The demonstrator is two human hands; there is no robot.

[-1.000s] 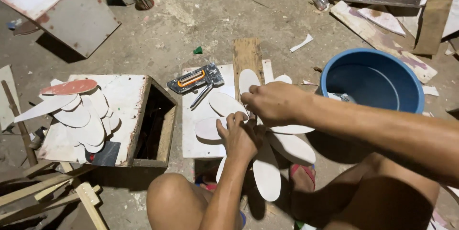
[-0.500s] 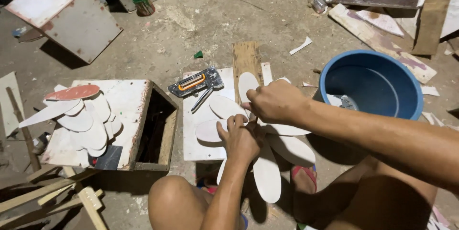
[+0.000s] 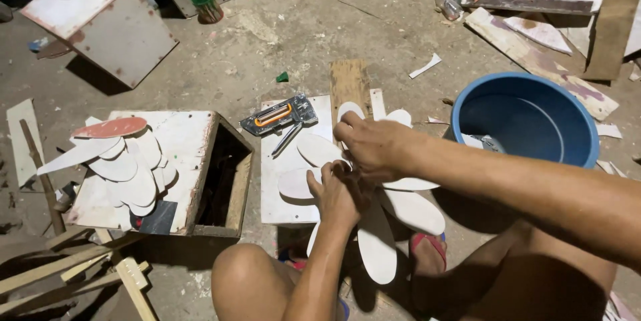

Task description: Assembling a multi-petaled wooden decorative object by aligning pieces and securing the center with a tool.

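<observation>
White oval petal pieces [image 3: 378,244] fan out like a flower over a white board [image 3: 284,191] on the floor. My left hand [image 3: 340,194] presses on the middle of the fan, fingers curled around the petals' inner ends. My right hand [image 3: 374,146] rests just above it, fingers bent over the same centre point. What the fingertips pinch is hidden. A metal staple gun with an orange stripe [image 3: 279,115] lies on the board's far left corner, apart from both hands.
A blue plastic basin [image 3: 524,117] stands to the right. A white open wooden box [image 3: 190,161] at the left bears a pile of loose petals, one red [image 3: 110,127]. Wood scraps, boards and a green cup [image 3: 207,6] lie around. My bare knee [image 3: 250,281] is below.
Both hands stay on the petal cluster's centre, with only small finger shifts. The view has barely moved.
</observation>
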